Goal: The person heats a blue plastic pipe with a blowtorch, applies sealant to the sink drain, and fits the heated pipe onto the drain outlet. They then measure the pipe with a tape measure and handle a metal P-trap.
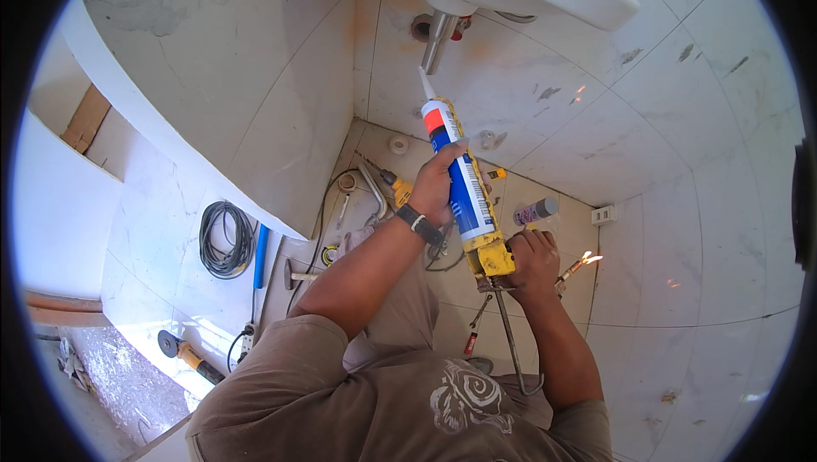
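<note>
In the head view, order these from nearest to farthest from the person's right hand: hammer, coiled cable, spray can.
From the right hand, as pictured:
1. Spray can, just beyond it.
2. Hammer, well to its left.
3. Coiled cable, farther left.

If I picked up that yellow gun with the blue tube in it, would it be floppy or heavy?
Probably stiff: the yellow gun has a frame running along the blue tube. Maybe a bit heavy, since it's long and both the left hand and right hand hold it. Its hooked rod might snag, sticking out behind.
</note>
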Motion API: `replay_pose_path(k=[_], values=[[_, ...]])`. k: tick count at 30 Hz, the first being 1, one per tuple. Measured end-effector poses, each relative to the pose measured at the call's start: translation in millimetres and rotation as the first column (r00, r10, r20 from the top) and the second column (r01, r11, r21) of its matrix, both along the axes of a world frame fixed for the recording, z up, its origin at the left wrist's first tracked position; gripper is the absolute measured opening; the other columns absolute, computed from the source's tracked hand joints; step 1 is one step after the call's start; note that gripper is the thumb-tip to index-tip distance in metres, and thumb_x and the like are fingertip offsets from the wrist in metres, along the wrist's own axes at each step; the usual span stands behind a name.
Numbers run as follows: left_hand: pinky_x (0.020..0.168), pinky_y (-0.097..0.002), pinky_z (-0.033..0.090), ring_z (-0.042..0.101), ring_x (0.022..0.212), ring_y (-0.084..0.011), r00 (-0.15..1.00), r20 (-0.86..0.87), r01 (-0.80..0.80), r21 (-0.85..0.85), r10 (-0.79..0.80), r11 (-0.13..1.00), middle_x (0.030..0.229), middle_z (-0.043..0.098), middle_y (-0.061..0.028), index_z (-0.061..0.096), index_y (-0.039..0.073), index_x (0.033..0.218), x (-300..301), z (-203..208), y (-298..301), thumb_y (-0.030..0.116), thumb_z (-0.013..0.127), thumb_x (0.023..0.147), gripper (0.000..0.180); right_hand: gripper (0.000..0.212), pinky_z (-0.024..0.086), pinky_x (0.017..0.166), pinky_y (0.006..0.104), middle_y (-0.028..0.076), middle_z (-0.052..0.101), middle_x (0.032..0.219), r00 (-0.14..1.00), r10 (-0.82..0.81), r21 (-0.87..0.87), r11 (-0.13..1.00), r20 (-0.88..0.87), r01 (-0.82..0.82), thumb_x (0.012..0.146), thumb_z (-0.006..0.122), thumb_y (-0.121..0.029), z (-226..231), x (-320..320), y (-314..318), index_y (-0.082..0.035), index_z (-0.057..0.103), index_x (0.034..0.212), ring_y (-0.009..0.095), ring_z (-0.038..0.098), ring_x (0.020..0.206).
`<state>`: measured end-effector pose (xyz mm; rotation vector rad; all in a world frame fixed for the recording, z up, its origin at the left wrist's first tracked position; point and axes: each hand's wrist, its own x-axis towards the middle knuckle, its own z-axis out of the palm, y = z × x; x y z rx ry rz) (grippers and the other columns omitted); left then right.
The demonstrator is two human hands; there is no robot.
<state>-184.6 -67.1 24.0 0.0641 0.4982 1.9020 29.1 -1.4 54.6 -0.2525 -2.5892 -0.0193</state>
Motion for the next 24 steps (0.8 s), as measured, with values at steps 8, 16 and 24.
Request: replay_pose_path(k=[8, 16, 24], values=[[0.077, -0.045, 0.062, 0.07, 0.077, -0.0256, 1.0, 0.02, -0.006, -0.002, 0.006, 1.0, 0.088, 0.063, -0.0121, 0.052, 0.002, 0.109, 3.2, -1.1, 0.3, 0.038, 0.067, 0.096, 0.041, 0.023, 0.044, 0.064, 0.0411, 0.007, 0.056, 0.068, 1.0, -0.002, 0.003, 1.0, 0.007, 0.002, 0.064, 0.076, -0.015, -2.8, 4.2, 3.1, -0.008, 0.055, 0.072, 0.028, 0.057, 0.063], [0.077, -0.0446, 0.062, 0.07, 0.078, -0.0257, 1.0, 0.01, 0.001, -0.03, -0.001, 1.0, 0.088, 0.064, -0.0126, 0.052, 0.002, 0.11, 5.7, -0.2, -0.6, 0.038, 0.067, 0.096, 0.042, 0.023, 0.043, 0.061, 0.041, 0.007, 0.055, 0.065, 1.0, -0.016, 0.011, 1.0, -0.007, 0.016, 0.063, 0.077, -0.015, -1.9, 5.5, 0.6, -0.009, 0.055, 0.069, 0.028, 0.056, 0.061], [0.077, -0.0445, 0.061, 0.069, 0.078, -0.0259, 1.0, -0.01, 0.004, -0.011, -0.004, 1.0, 0.09, 0.064, -0.0126, 0.053, 0.001, 0.109, 8.3, 0.5, 1.1, 0.037, 0.066, 0.097, 0.04, 0.025, 0.043, 0.061, 0.0403, 0.007, 0.054, 0.065, 1.0, -0.012, 0.019, 1.0, -0.022, 0.012, 0.064, 0.077, -0.016, -1.2, 7.9, 0.2, -0.009, 0.054, 0.069, 0.027, 0.055, 0.06]])
